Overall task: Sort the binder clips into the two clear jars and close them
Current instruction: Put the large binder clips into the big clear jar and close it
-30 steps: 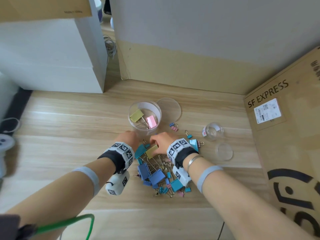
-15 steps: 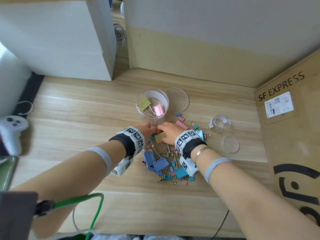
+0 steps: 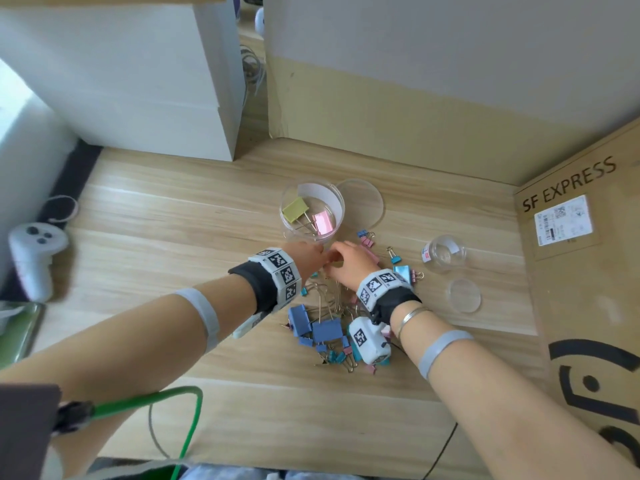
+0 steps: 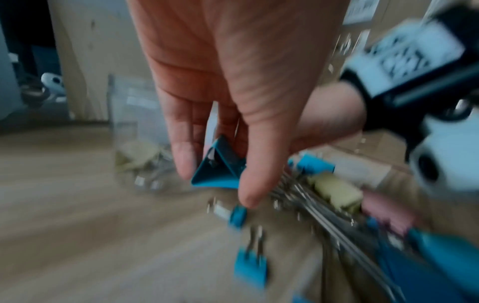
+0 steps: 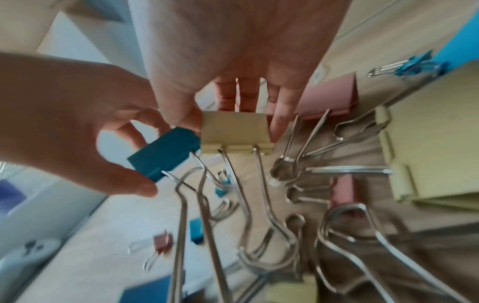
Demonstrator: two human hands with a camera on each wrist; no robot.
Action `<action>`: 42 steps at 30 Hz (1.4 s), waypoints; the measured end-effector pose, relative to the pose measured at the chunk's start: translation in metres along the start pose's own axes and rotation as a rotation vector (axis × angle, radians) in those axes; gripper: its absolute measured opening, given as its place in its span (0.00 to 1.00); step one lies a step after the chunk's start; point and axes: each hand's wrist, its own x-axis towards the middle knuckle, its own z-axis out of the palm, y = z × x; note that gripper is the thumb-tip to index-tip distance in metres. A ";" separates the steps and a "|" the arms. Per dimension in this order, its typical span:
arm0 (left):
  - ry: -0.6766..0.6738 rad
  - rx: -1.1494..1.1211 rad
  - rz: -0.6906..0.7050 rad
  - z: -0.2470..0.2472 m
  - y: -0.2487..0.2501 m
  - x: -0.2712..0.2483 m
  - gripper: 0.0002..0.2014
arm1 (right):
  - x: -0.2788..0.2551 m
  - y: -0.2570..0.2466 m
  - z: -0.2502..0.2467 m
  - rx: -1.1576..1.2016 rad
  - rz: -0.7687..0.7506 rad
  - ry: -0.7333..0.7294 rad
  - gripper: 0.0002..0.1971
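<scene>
A large clear jar [image 3: 311, 211] stands open with a yellow and a pink clip inside. Its round lid [image 3: 363, 204] lies just right of it. A small clear jar [image 3: 445, 253] lies on its side at the right, its small lid [image 3: 464, 295] nearer me. Binder clips [image 3: 322, 327] lie in a heap below both hands. My left hand [image 3: 308, 259] pinches a teal binder clip [image 4: 220, 169] between thumb and fingers. My right hand [image 3: 346, 261] grips a yellow binder clip [image 5: 234, 130] by its body. Both hands meet just in front of the large jar.
A white game controller [image 3: 33, 252] lies at the table's left edge. White boxes [image 3: 121, 81] stand at the back left, a cardboard wall [image 3: 433, 98] at the back, and an SF EXPRESS carton [image 3: 581, 271] on the right. A green cable [image 3: 156, 403] hangs near my left forearm.
Both hands have lifted from the heap toward the large jar, each carrying a clip. The head view has shifted, bringing the controller into sight.
</scene>
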 end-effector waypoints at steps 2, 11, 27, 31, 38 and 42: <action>0.037 0.049 0.003 -0.015 -0.002 -0.001 0.31 | -0.003 0.007 -0.010 0.084 0.002 0.044 0.08; 0.300 -0.014 -0.015 -0.081 -0.040 0.003 0.25 | -0.005 0.020 -0.021 0.251 0.027 0.189 0.04; 0.156 -0.100 -0.434 -0.048 -0.055 0.047 0.23 | -0.003 0.026 -0.021 0.252 0.031 0.168 0.02; 0.146 0.053 -0.371 -0.041 -0.045 0.051 0.22 | -0.002 0.022 -0.025 0.248 -0.009 0.166 0.02; 0.333 -0.289 -0.438 -0.043 -0.062 0.050 0.16 | 0.000 0.003 -0.056 0.261 -0.105 0.294 0.02; 0.577 -0.594 -0.467 -0.038 -0.083 0.045 0.13 | 0.017 -0.029 -0.081 0.273 -0.182 0.470 0.02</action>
